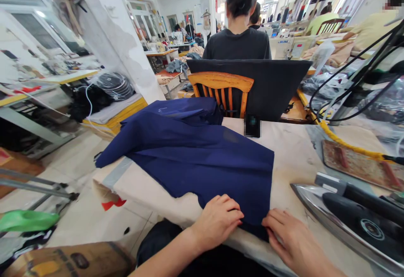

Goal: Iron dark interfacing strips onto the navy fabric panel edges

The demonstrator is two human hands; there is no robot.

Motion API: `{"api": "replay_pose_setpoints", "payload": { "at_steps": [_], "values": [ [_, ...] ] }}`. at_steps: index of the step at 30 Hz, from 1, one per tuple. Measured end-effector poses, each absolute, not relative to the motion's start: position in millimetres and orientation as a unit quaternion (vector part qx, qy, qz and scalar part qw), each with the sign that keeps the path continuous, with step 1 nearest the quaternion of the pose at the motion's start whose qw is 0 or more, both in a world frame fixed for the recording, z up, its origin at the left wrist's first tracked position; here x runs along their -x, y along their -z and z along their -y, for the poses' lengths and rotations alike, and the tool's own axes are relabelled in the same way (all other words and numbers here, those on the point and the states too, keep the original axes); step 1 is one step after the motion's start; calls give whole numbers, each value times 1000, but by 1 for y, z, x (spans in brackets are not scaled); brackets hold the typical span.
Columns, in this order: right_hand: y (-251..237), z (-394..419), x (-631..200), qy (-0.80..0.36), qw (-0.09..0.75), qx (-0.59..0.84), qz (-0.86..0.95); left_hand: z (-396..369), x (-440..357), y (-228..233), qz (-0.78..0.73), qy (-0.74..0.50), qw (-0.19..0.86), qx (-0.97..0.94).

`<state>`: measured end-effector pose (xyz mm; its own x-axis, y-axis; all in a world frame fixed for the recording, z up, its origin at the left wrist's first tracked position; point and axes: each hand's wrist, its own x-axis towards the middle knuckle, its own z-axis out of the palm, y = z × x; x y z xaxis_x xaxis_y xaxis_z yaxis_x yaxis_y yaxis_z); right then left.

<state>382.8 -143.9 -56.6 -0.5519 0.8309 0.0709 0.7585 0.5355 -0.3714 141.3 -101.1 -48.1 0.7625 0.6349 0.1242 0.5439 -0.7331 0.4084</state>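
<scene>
**A:** Navy fabric (195,155), where does it lie?

**B:** Spread across the beige ironing table (293,159), reaching from the near edge at 6 o'clock up toward 11 o'clock, where a fold of it hangs over the table's left side.

**A:** And the hands?

**B:** Both rest at the cloth's near hem. The left hand (217,220) sits knuckles up, fingers curled down onto the fabric at about 6 o'clock. The right hand (292,241) lies just beside it at 5 o'clock, fingers flat and pointing left, tips touching the hem's corner. The two hands are close but not touching each other; neither is closed around anything, they press on the cloth.

**A:** What is around them?

**B:** An iron (350,218) lies at 4 o'clock, near the right hand, soleplate tilted. Behind it, at 3 o'clock, a worn iron rest (360,165). At 12 o'clock stands a wooden chair (221,85), and beyond it a person in a dark top (238,43) sits facing away.
</scene>
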Motion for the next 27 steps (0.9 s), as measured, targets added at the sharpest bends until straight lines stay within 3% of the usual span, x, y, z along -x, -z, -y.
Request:
{"api": "replay_pose_setpoints", "payload": {
  "at_steps": [9, 16, 27],
  "values": [
    [57, 123, -392, -359, 224, 587, 690, 70, -154, 48, -338, -122, 81, -930],
    [81, 84, -405, -335, 203, 668, 633, 50, -175, 55, -353, -186, 33, -916],
    [79, 79, -404, -309, 170, 693, 629, 108, -190, 64, -341, -173, 94, -919]
  ]
}}
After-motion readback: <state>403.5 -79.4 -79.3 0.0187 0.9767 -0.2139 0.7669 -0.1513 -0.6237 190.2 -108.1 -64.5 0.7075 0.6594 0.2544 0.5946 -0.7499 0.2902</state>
